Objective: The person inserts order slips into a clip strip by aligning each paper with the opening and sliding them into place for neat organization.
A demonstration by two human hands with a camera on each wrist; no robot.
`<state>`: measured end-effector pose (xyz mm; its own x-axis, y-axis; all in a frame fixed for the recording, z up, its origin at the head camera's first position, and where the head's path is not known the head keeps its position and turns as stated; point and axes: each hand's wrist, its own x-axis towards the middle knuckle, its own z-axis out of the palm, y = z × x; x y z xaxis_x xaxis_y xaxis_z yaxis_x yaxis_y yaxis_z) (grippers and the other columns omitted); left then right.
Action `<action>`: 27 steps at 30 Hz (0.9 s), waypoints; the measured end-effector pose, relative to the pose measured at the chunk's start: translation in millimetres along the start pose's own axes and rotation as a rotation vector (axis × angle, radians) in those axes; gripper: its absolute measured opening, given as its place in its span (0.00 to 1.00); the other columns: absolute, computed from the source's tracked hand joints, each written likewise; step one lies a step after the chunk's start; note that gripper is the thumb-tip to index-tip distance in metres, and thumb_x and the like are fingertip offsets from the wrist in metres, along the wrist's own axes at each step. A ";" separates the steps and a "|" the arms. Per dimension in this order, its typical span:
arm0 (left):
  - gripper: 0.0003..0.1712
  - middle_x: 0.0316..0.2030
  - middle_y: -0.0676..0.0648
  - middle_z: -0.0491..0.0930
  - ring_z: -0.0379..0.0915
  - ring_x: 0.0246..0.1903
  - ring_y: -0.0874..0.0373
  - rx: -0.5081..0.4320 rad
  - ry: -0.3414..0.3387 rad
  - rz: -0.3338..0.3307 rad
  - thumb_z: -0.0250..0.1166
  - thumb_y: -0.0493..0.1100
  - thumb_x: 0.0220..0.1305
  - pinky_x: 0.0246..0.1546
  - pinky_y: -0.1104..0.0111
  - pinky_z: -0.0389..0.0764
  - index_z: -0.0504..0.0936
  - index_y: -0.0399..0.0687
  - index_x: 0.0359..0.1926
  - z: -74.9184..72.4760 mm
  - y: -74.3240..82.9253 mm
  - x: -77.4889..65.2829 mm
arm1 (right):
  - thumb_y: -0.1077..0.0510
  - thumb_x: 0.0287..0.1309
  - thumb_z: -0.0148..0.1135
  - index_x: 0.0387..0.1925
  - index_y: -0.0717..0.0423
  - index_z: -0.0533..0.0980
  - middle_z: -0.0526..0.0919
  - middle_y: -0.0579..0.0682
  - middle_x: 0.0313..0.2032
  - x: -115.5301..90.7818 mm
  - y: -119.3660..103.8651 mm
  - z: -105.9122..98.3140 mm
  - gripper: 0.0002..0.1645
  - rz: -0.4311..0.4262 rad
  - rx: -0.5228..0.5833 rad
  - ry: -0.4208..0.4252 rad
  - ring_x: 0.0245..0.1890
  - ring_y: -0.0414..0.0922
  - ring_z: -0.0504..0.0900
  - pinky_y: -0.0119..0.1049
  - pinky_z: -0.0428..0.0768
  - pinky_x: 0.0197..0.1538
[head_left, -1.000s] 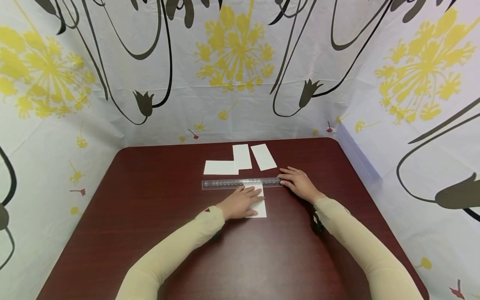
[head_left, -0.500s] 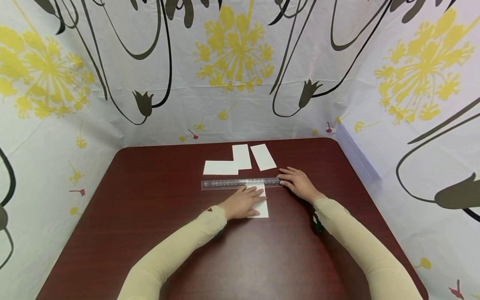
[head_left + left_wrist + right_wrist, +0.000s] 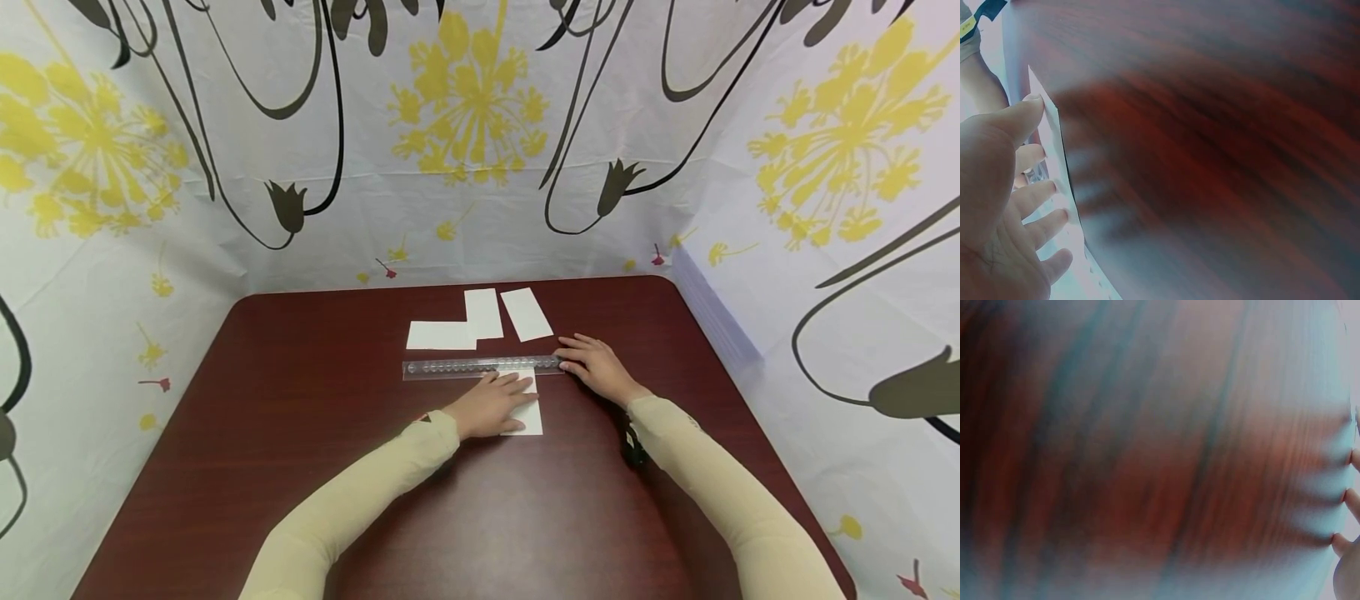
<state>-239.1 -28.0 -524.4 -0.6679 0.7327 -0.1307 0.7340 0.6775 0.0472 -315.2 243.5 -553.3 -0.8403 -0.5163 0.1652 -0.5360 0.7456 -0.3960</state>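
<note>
A clear plastic ruler (image 3: 450, 367) lies crosswise on the table. My right hand (image 3: 597, 367) touches its right end with fingertips and thumb. Just below the ruler, my left hand (image 3: 489, 407) rests with spread fingers on a white card (image 3: 532, 422) that stands lengthwise, its top end at the ruler; whether it runs under the ruler is hard to tell. In the left wrist view, the thumb and fingers of the left hand (image 3: 997, 187) lie across the card (image 3: 1052, 140). Only a few fingers of the right hand (image 3: 1349, 509) show at the edge of the right wrist view, tips on the table.
Beyond the ruler lie three more white cards: one crosswise (image 3: 441, 335), one upright (image 3: 484, 313) touching or overlapping it, and one tilted (image 3: 527, 314). The dark red-brown table (image 3: 315, 400) has patterned white cloth (image 3: 480, 233) around its back and sides.
My left hand and the white card under it have slid a little to the right along the ruler. The ruler and my right hand have stayed in place.
</note>
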 end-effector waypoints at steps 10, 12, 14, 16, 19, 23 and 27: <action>0.35 0.77 0.52 0.54 0.50 0.77 0.51 0.014 -0.004 -0.001 0.52 0.64 0.72 0.76 0.49 0.56 0.61 0.63 0.75 2.6 3.1 7.0 | 0.50 0.70 0.57 0.64 0.50 0.75 0.70 0.56 0.70 -0.3 -0.5 -0.4 0.24 0.005 -0.001 -0.011 0.74 0.62 0.60 0.66 0.54 0.73; 0.35 0.78 0.52 0.54 0.50 0.78 0.51 0.016 -0.007 -0.003 0.52 0.64 0.72 0.76 0.49 0.55 0.60 0.63 0.75 2.9 3.6 8.6 | 0.50 0.70 0.56 0.64 0.50 0.75 0.70 0.56 0.70 0.0 -0.3 -0.4 0.24 0.006 -0.004 -0.012 0.74 0.62 0.60 0.66 0.54 0.73; 0.35 0.78 0.52 0.54 0.50 0.78 0.52 0.017 -0.007 -0.004 0.52 0.64 0.72 0.76 0.49 0.55 0.60 0.64 0.75 2.9 4.4 10.2 | 0.50 0.70 0.56 0.64 0.50 0.75 0.70 0.55 0.70 0.2 0.0 -0.5 0.24 0.008 -0.005 -0.012 0.74 0.61 0.60 0.66 0.54 0.73; 0.35 0.77 0.52 0.54 0.50 0.78 0.52 0.019 -0.009 -0.005 0.52 0.64 0.72 0.76 0.49 0.56 0.60 0.63 0.75 2.3 5.2 11.5 | 0.49 0.70 0.56 0.64 0.50 0.75 0.70 0.55 0.70 0.2 0.4 -0.5 0.24 0.009 -0.004 -0.011 0.74 0.61 0.60 0.66 0.54 0.73; 0.35 0.77 0.52 0.55 0.50 0.77 0.52 0.027 -0.006 -0.002 0.52 0.64 0.72 0.75 0.49 0.57 0.60 0.63 0.75 1.7 6.8 12.9 | 0.49 0.70 0.56 0.64 0.50 0.75 0.70 0.56 0.71 0.1 0.9 -0.3 0.24 0.010 -0.002 -0.013 0.75 0.61 0.59 0.66 0.54 0.73; 0.35 0.77 0.52 0.56 0.51 0.77 0.52 0.025 -0.005 0.000 0.52 0.64 0.72 0.75 0.50 0.58 0.61 0.63 0.75 1.4 9.0 15.2 | 0.49 0.70 0.56 0.64 0.50 0.75 0.70 0.55 0.71 0.1 1.7 0.4 0.24 0.008 -0.004 -0.012 0.75 0.61 0.60 0.66 0.54 0.73; 0.35 0.77 0.52 0.55 0.50 0.77 0.51 0.010 -0.007 -0.001 0.52 0.63 0.72 0.76 0.50 0.57 0.61 0.63 0.75 1.4 11.5 17.9 | 0.49 0.70 0.57 0.63 0.49 0.76 0.70 0.55 0.70 0.3 2.5 1.0 0.24 0.002 -0.005 -0.006 0.74 0.61 0.60 0.66 0.55 0.72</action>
<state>-242.4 -7.1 -527.6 -0.6677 0.7315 -0.1380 0.7346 0.6775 0.0370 -316.8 244.7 -555.1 -0.8410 -0.5174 0.1584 -0.5345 0.7488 -0.3919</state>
